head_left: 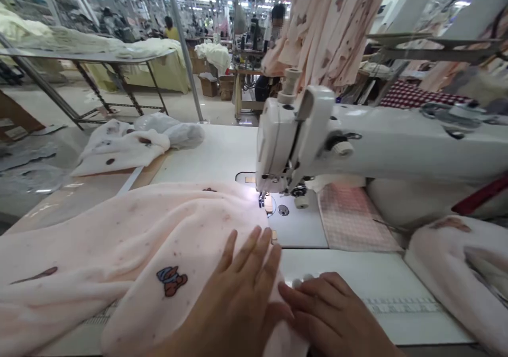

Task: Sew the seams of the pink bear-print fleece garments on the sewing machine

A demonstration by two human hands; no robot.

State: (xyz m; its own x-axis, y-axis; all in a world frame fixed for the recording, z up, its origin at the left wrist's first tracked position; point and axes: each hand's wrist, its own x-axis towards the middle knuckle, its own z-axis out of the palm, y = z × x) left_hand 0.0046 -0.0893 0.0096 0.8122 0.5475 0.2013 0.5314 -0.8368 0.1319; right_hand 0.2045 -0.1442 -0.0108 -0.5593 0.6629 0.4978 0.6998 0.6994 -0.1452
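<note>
A pale pink fleece fabric (130,240) with small printed figures lies across the sewing table, its right edge near the needle of the white sewing machine (309,134). My left hand (238,288) lies flat on the fabric with fingers stretched out, just in front of the presser foot (262,198). My right hand (333,309) rests beside it on the fabric's edge, fingers curled and pinching the pink cloth.
A checked pink cloth (353,219) lies under the machine arm. More pink fleece (456,272) is piled at the right. White fabric pieces (127,145) sit at the table's far left. Hanging pink garments (325,23) and other workstations with people fill the background.
</note>
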